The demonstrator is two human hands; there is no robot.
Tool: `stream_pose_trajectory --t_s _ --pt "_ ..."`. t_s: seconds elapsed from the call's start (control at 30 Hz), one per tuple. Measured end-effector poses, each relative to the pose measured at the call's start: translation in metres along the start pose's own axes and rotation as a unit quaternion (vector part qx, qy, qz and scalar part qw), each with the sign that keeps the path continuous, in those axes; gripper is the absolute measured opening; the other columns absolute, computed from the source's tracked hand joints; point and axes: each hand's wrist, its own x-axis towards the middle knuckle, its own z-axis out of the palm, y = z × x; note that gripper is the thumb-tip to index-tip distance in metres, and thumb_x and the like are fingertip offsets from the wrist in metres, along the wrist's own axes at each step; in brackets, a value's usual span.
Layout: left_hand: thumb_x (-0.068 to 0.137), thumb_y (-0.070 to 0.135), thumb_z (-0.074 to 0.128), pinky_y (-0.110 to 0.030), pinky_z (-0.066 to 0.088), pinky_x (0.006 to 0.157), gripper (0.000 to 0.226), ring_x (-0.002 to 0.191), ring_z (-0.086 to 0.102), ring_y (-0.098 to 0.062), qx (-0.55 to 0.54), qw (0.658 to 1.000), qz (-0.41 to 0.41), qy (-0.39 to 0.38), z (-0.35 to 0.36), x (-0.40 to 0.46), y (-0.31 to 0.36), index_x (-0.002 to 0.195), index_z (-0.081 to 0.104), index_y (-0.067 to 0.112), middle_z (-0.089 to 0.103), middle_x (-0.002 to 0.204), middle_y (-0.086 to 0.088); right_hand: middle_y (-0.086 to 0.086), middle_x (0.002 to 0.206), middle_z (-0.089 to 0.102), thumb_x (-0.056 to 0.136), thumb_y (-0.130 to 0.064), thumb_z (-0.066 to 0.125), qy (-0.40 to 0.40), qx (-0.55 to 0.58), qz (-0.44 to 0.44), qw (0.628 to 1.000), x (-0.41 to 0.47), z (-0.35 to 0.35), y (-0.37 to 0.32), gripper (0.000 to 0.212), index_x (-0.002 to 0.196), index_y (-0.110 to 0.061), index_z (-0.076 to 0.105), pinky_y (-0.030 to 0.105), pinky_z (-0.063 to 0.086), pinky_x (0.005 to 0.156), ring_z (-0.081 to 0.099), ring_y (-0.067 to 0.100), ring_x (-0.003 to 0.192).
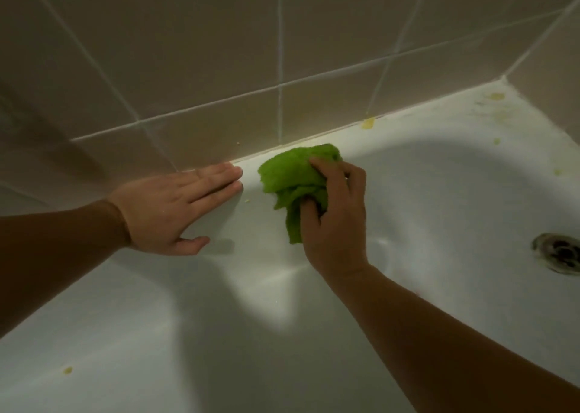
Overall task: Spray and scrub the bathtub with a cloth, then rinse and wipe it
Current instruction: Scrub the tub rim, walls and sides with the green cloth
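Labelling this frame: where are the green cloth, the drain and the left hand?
green cloth (293, 174), head view, bunched middle.
drain (561, 252), head view, metal ring.
left hand (169, 207), head view, back of hand.

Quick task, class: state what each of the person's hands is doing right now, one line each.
Left hand: open, fingers straight, resting flat on the bathtub rim by the wall.
Right hand: closed around the bunched green cloth, holding it on the rim.

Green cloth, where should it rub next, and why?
Probably slide the green cloth, gripped by the right hand, right along the bathtub ledge toward the yellow blob by the tiled wall. More yellow spots dirty the corner. The left hand rests flat, bracing.
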Motion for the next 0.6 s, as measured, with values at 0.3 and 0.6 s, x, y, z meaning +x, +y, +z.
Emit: stream_pose_trajectory --t_s 0.3,0.6 --pt "0.087 0.058 0.063 -0.045 0.029 0.121 0.101 0.156 0.024 -0.035 -0.007 1.0 0.006 0.009 0.002 0.001 0.0 0.16 0.027 0.001 0.021 0.168 -0.022 0.005 0.132 0.031 0.095 -0.033 0.07 0.107 0.022 0.211 0.971 0.04 0.04 -0.009 0.064 0.15 -0.018 0.041 0.024 0.045 0.094 0.038 0.008 0.102" --pt "0.088 0.058 0.061 -0.045 0.03 0.12 0.098 0.155 0.027 -0.035 -0.007 1.0 0.004 0.014 0.001 0.006 0.001 0.16 0.027 0.001 0.024 0.167 -0.022 0.016 0.126 0.039 0.095 -0.024 0.062 0.184 -0.039 0.263 0.946 0.093 0.024 0.024 0.044 0.132 -0.004 0.051 0.038 0.046 0.1 0.043 0.023 0.101"
